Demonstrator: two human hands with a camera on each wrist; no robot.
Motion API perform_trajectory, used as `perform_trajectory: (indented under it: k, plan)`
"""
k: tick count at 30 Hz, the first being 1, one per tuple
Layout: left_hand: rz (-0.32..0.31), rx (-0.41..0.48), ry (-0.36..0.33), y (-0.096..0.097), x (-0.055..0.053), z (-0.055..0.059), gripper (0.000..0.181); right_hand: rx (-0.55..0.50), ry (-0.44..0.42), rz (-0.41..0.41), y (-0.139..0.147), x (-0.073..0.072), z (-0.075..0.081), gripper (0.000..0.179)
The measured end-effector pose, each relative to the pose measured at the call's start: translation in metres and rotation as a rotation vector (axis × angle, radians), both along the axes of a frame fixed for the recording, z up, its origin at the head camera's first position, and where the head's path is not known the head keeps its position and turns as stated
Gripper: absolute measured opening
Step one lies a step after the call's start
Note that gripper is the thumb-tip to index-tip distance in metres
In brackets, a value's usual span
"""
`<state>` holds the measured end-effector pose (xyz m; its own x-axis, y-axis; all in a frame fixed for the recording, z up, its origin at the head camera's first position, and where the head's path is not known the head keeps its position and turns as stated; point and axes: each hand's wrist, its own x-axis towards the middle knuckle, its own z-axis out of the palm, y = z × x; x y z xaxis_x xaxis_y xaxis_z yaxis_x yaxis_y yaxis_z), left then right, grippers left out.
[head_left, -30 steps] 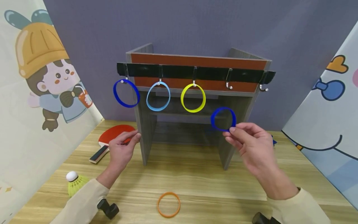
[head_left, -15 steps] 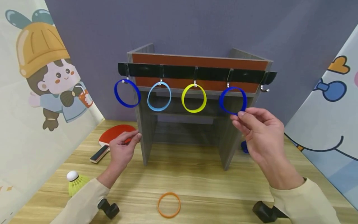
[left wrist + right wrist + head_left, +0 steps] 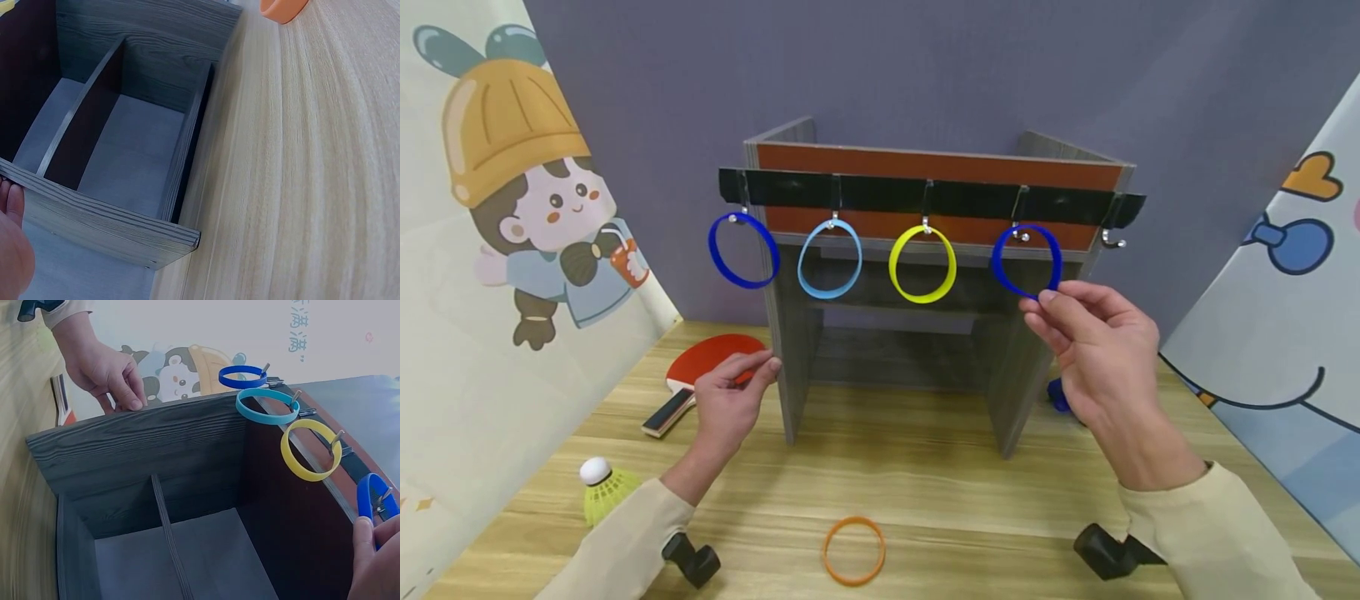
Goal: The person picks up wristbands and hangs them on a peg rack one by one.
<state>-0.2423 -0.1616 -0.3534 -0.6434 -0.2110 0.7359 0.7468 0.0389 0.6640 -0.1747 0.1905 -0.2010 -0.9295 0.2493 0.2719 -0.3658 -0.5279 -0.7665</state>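
My right hand (image 3: pixel 1097 350) pinches the lower edge of a dark blue silicone wristband (image 3: pixel 997 265) between thumb and fingers. The tip of the fourth hook (image 3: pixel 1022 237) shows inside that band, just below its upper rim. On the hooks to the left hang another dark blue wristband (image 3: pixel 713 250), a light blue one (image 3: pixel 802 265) and a yellow one (image 3: pixel 892 265). My left hand (image 3: pixel 727 406) grips the front edge of the left side panel of a grey wooden shelf (image 3: pixel 784 392); its fingertips are partly hidden. In the right wrist view the hook passes into the held blue wristband (image 3: pixel 366 490).
A black hook rail (image 3: pixel 880 193) runs across the shelf's front, with a bare hook (image 3: pixel 1112 240) at the right end. On the table lie an orange wristband (image 3: pixel 827 560), a red table tennis bat (image 3: pixel 703 354), a yellow shuttlecock (image 3: pixel 606 492) and a blue object (image 3: pixel 1057 395) partly behind my right hand.
My right hand has raised the blue wristband up and to the right to the fourth hook, whose tip now shows inside it. The left hand has stayed on the shelf panel.
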Motion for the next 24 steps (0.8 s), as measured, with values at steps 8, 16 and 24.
perform_trajectory:
  k: [8, 16, 24]
  plan:
    - [-0.032, 0.026, 0.022, 0.001, 0.000, 0.000, 0.016, 0.033, -0.020, -0.014, -0.001, -0.002, -0.003, 0.028]
    - [-0.020, -0.020, 0.017, 0.007, 0.015, 0.017, 0.015, 0.050, -0.023, -0.026, 0.000, -0.004, -0.010, 0.030]
    - [-0.013, -0.024, 0.005, 0.008, 0.016, 0.018, 0.015, 0.078, -0.011, -0.029, 0.004, -0.004, -0.014, 0.028]
